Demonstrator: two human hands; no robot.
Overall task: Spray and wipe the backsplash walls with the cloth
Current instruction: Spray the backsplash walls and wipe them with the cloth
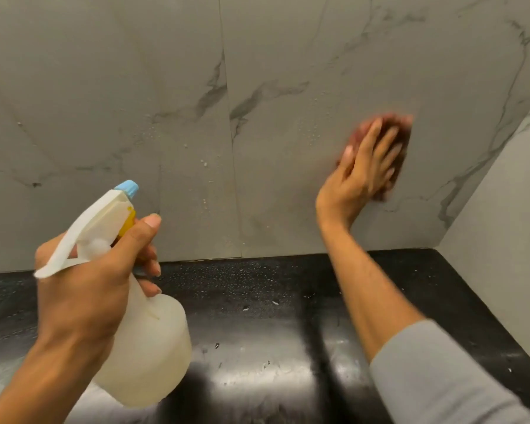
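Observation:
My left hand [86,276] grips a translucent white spray bottle [149,341] by its neck, index finger over the trigger. Its blue-tipped nozzle [127,188] points toward the grey marble backsplash wall [172,87]. Water droplets dot the wall near the tile seam. My right hand [360,171] presses a dark red cloth [400,139] flat against the wall with straight fingers, right of the seam. Hand and cloth are motion-blurred, and the hand covers most of the cloth.
A glossy black countertop [257,316], speckled with droplets, runs below the wall. A second marble wall [508,240] meets the backsplash in a corner on the right. A grey sleeve [435,381] covers my right forearm.

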